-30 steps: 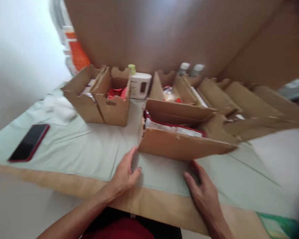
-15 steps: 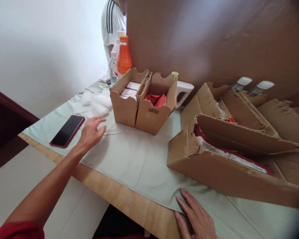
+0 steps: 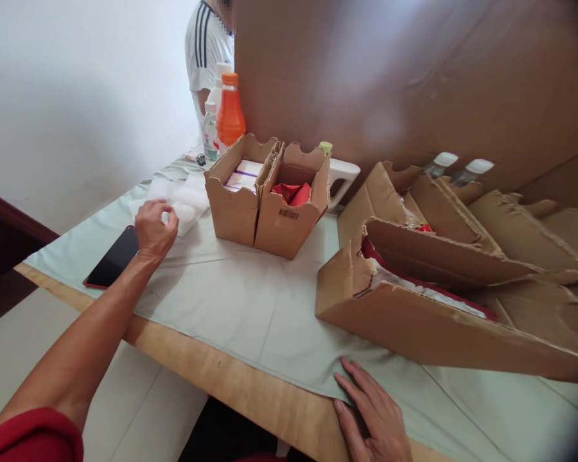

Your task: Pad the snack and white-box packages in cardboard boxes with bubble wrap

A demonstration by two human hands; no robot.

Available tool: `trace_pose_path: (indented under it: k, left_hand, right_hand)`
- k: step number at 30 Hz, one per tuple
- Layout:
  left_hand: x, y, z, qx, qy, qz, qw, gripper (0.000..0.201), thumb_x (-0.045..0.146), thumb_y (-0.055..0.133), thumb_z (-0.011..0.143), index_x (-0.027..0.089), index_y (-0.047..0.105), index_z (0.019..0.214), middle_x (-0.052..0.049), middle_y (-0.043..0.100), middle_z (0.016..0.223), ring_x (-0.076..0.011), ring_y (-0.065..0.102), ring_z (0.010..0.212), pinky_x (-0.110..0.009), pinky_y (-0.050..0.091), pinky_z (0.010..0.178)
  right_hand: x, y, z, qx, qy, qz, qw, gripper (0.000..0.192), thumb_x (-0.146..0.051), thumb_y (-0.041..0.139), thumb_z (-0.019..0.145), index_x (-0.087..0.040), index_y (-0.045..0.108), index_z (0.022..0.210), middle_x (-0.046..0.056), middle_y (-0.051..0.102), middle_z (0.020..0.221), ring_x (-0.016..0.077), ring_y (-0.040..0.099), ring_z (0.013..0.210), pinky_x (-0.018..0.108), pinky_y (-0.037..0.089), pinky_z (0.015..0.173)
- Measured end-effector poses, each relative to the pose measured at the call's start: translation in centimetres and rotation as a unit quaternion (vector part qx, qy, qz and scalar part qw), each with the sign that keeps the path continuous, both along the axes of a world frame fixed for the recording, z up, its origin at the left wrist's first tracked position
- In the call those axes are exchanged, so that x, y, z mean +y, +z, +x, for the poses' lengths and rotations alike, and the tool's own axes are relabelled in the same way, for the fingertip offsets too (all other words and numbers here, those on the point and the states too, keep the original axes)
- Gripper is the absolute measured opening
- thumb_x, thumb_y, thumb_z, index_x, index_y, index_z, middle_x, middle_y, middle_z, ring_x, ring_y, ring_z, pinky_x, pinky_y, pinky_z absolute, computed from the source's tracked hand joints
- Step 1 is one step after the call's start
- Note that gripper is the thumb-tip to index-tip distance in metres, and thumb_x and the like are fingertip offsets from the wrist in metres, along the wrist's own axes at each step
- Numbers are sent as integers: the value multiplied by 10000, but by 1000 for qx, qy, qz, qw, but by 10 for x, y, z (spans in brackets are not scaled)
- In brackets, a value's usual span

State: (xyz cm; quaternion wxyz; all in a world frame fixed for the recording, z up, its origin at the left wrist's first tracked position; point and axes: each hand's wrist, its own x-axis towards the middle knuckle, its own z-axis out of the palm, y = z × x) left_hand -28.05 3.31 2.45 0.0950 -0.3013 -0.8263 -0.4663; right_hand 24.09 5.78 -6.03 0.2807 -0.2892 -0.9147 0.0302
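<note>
Left hand (image 3: pixel 155 226) is out at about 10 o'clock on the tabletop (image 3: pixel 250 385), fingers curled into a pinch at the near edge of the pile of clear plastic bags (image 3: pixel 183 200). Looks like it has a bag edge between thumb and fingers, but the contact itself is hidden by the knuckles, so can't confirm a firm hold.

Red-edged phone (image 3: pixel 110 260) lies flat just under and behind that wrist, screen up, partly covered by the hand.

Right hand (image 3: pixel 373 420) is at 5 o'clock, flat and spread, palm down on the pale green cloth (image 3: pixel 250 301), holding nothing. It sits just in front of the long torn carton (image 3: pixel 428 327), not touching it.

Other items: two small open cartons (image 3: pixel 264 192) at 12 o'clock, touching side by side, the left one with white packs, the right with red packets. Orange bottle (image 3: pixel 230 112) behind them at 11 o'clock. More torn cartons and two capped bottles at 2 o'clock. A second person in a white striped shirt (image 3: pixel 203 48) stands beyond the far end.

Judgement: step in hand is picking a single bag off the pile. Next move needs a clean pinch on one layer only, lifted clear without dragging the pile or nudging the phone.
</note>
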Motion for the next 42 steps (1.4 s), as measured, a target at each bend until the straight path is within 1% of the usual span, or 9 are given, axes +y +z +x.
trace_pose_path:
  k: [5, 9, 16, 21, 24, 29, 35, 38, 42]
  left_hand:
    - [-45, 23, 58, -74, -15, 111, 991, 163, 351, 609, 851, 213, 674, 908, -46, 713, 974, -214, 650, 890, -355, 520, 834]
    - [-69, 10, 138, -190, -126, 106, 968, 230, 434, 670, 778, 206, 679, 797, -2, 628, 719, -164, 563, 668, -283, 462, 634]
    - [-59, -16, 245, -535, -344, 17, 772, 377, 514, 798, 750, 184, 624, 699, 26, 515, 622, -116, 435, 588, -242, 349, 566]
    - [-58, -24, 274, -583, -409, 3, 702, 557, 679, 814, 741, 192, 708, 989, -41, 689, 869, -186, 608, 799, -312, 490, 789]
    - [-61, -27, 285, -583, -413, -16, 699, 437, 554, 888, 719, 175, 709, 844, -41, 701, 849, -175, 602, 823, -291, 467, 819]
    - [-59, -21, 299, -617, -377, 39, 690, 395, 487, 902, 676, 179, 660, 714, 8, 623, 720, -126, 522, 691, -250, 426, 693]
    - [-67, -2, 305, -679, -406, 34, 610, 398, 502, 914, 569, 205, 709, 738, -42, 688, 711, -268, 714, 824, -386, 568, 786]
    - [-74, 5, 296, -682, -362, 30, 634, 388, 521, 865, 552, 228, 736, 772, -80, 727, 720, -381, 756, 943, -521, 620, 829]
    - [-78, 2, 276, -611, -261, 36, 747, 411, 509, 765, 574, 251, 787, 893, -94, 756, 714, -430, 766, 991, -593, 647, 861]
  right_hand:
    - [-2, 2, -5, 45, -6, -9, 999, 271, -277, 596, 999, -239, 692, 1250, 130, 749, 1308, 314, 745, 1136, 455, 600, 881]
    - [-11, 23, -22, 90, 4, -52, 995, 395, -250, 605, 1000, -235, 605, 1396, 142, 729, 1338, 293, 731, 1182, 439, 613, 933]
    - [-23, 54, -54, 118, 74, -195, 971, 696, -372, 737, 927, -274, 479, 1567, 155, 628, 1508, 351, 664, 1325, 510, 589, 1069]
    - [-20, 43, -51, 231, -22, -457, 859, 483, -402, 630, 984, -230, 585, 1432, 140, 755, 1294, 280, 766, 1115, 426, 639, 979]
    - [-18, 37, -42, 285, -26, -547, 786, 554, -503, 606, 991, -201, 536, 1451, 169, 752, 1266, 280, 770, 1088, 414, 661, 903]
    - [-29, 39, -18, 256, -136, -415, 862, 528, -528, 596, 1002, -262, 586, 1458, 177, 597, 1508, 298, 715, 1179, 380, 666, 793]
    - [-33, 51, -5, 204, -51, -384, 899, 928, -606, 733, 897, -265, 331, 1660, 180, 486, 1634, 373, 538, 1455, 563, 513, 1142]
    - [-23, 49, -6, 198, -110, -376, 899, 835, -509, 731, 911, -246, 390, 1626, 180, 545, 1584, 337, 613, 1372, 547, 518, 1129]
    - [-15, 43, -1, 134, -168, -321, 922, 354, -334, 627, 952, -246, 704, 1286, 104, 773, 1223, 281, 728, 1092, 487, 554, 1026]
